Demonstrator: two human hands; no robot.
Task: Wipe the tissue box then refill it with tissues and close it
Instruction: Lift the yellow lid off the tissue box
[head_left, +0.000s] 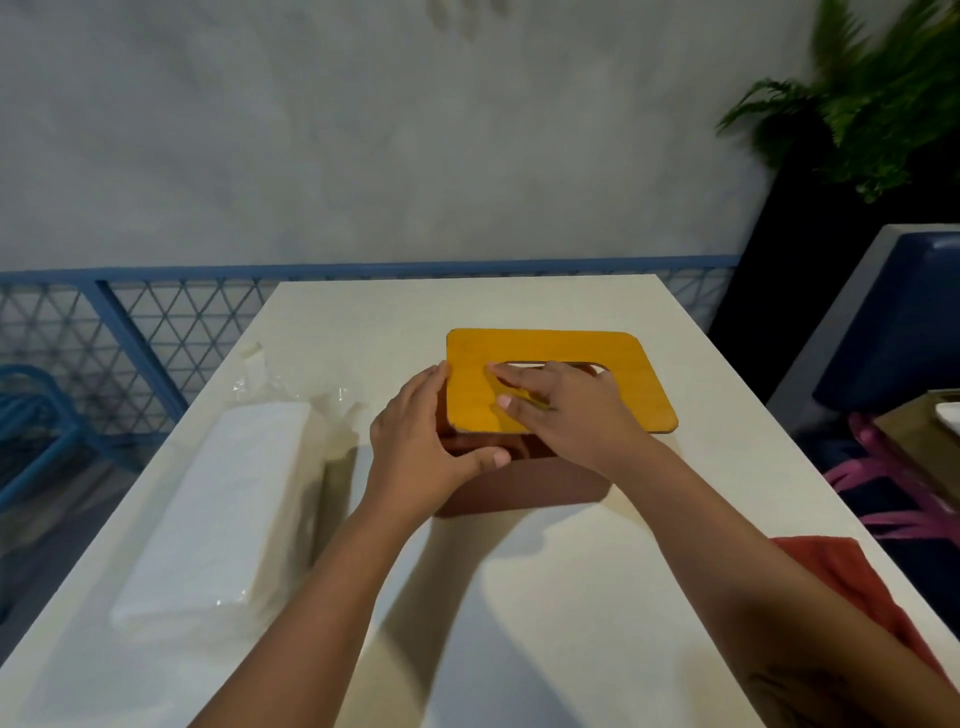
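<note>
Yellow lid (613, 400) askew on half-hidden tissue box (519, 488), left hand (421, 441) curled round its corner, right hand (571, 410) gripping lid at slot.

A white table (467, 306) — blue mesh railing (156, 332) behind, fern (872, 104) at far right.

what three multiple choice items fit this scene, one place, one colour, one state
1. Where is the tissue stack?
A. on the table, left of the tissue box
B. inside the tissue box
C. on the floor

2. What colour is the lid?
A. blue
B. yellow
C. white

3. How does the lid sit?
A. flush on the tissue box
B. flat on the table
C. shifted off, tissue box partly uncovered

Answers:
1 A: the white tissue stack lies on the table, left of the brown tissue box.
2 B: the lid is plainly yellow.
3 C: the tissue box's near left corner shows uncovered.
</note>
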